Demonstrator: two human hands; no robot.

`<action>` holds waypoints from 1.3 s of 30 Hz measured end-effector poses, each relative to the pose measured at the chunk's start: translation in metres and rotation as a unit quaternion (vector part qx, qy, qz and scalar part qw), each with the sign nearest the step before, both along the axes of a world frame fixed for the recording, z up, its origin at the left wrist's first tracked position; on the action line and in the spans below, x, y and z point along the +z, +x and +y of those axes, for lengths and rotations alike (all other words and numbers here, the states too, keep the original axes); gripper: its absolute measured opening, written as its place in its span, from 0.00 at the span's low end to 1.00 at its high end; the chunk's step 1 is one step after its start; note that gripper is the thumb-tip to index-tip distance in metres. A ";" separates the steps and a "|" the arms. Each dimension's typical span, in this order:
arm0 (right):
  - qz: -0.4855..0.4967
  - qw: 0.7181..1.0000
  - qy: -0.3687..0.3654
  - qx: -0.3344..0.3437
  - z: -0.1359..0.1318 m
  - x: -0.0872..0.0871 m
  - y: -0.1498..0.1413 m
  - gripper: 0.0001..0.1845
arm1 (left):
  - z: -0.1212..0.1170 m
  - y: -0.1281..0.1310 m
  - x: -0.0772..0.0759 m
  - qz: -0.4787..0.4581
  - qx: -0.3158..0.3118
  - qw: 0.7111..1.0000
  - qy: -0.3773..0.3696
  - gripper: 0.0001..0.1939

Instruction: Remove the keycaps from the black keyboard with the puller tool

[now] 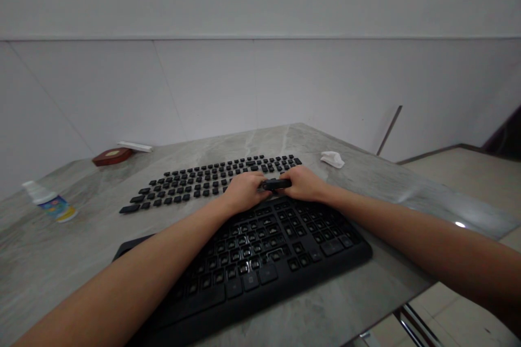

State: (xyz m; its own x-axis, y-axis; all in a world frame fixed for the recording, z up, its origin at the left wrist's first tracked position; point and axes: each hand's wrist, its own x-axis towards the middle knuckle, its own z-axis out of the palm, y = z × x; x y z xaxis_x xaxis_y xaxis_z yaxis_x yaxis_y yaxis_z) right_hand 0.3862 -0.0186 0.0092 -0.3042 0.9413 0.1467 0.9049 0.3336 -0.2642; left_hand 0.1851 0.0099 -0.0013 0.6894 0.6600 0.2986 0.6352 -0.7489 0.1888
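Note:
A black keyboard (260, 249) lies in front of me with most of its key sockets bare. A few caps sit in its bottom row and at its right side. Above the keyboard's far edge, my left hand (244, 193) and my right hand (304, 183) are both closed on a long black keycap (277, 184), one hand at each end. Just beyond my hands, loose black keycaps (199, 179) are laid out in rows on the table, partly hidden behind my fingers.
On the grey marbled table (81, 260), a spray bottle (55, 203) lies tipped at the left. A reddish-brown box (113, 156) and a white strip (135, 146) are near the wall. A crumpled white tissue (332, 159) lies right of the keycaps. The table's edge runs along the right.

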 end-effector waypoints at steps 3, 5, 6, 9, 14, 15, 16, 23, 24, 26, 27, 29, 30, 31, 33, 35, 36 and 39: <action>-0.006 0.999 0.005 -0.035 -0.001 0.000 -0.002 0.11 | 0.000 0.000 0.000 0.000 -0.001 1.000 -0.001 0.05; -0.007 0.999 0.002 -0.052 -0.002 0.000 -0.002 0.13 | 0.000 0.000 0.000 -0.001 -0.004 1.000 -0.001 0.06; -0.007 0.998 -0.001 -0.057 -0.002 0.000 -0.002 0.13 | 0.000 0.000 0.000 -0.001 -0.006 1.000 0.000 0.06; -0.006 0.998 -0.013 -0.061 -0.003 0.001 -0.003 0.13 | 0.001 -0.001 -0.001 -0.002 -0.015 1.000 0.000 0.07; 0.003 0.998 -0.025 -0.051 -0.002 0.002 -0.004 0.22 | 0.002 -0.002 -0.001 -0.007 -0.028 1.000 -0.005 0.08; 0.005 0.999 -0.025 -0.047 -0.002 0.002 -0.004 0.24 | 0.002 -0.002 -0.002 -0.007 -0.029 1.000 -0.006 0.08; 0.007 0.999 -0.025 -0.044 -0.002 0.002 -0.004 0.24 | 0.002 -0.002 -0.002 -0.007 -0.030 0.999 -0.007 0.08; 0.014 1.000 -0.014 -0.015 -0.004 0.002 -0.002 0.17 | 0.004 -0.003 -0.005 -0.006 -0.026 1.000 -0.010 0.08; 0.014 1.000 -0.011 -0.009 -0.004 0.003 -0.002 0.15 | 0.005 -0.003 -0.005 -0.006 -0.029 1.000 -0.011 0.08; 0.011 1.000 -0.007 0.002 -0.004 0.003 -0.001 0.11 | 0.005 -0.003 -0.005 -0.007 -0.037 0.999 -0.012 0.08; 0.010 1.000 -0.006 0.007 -0.005 0.004 0.000 0.11 | 0.005 -0.003 -0.005 -0.008 -0.040 0.999 -0.012 0.08; 0.009 1.000 -0.005 0.013 -0.005 0.005 0.000 0.10 | 0.006 -0.003 -0.005 -0.011 -0.043 0.999 -0.013 0.08; 0.009 1.000 -0.004 0.016 -0.004 0.005 0.001 0.11 | 0.006 -0.003 -0.005 -0.013 -0.043 0.999 -0.012 0.08; 0.008 1.000 -0.005 0.019 -0.004 0.006 0.001 0.11 | 0.006 -0.003 -0.005 -0.014 -0.043 0.999 -0.011 0.08; 0.006 1.000 -0.005 0.027 -0.003 0.006 0.002 0.11 | 0.006 -0.003 -0.006 -0.016 -0.041 0.999 -0.010 0.08; 0.001 0.999 -0.005 0.037 -0.002 0.007 0.003 0.11 | 0.006 -0.003 -0.007 -0.018 -0.040 0.999 -0.010 0.09; -0.004 0.999 -0.004 0.043 -0.001 0.007 0.004 0.11 | 0.006 -0.003 -0.007 -0.018 -0.040 0.999 -0.010 0.09; -0.024 0.998 0.000 0.065 0.002 0.009 0.008 0.09 | 0.006 -0.003 -0.006 -0.016 -0.045 0.999 -0.011 0.08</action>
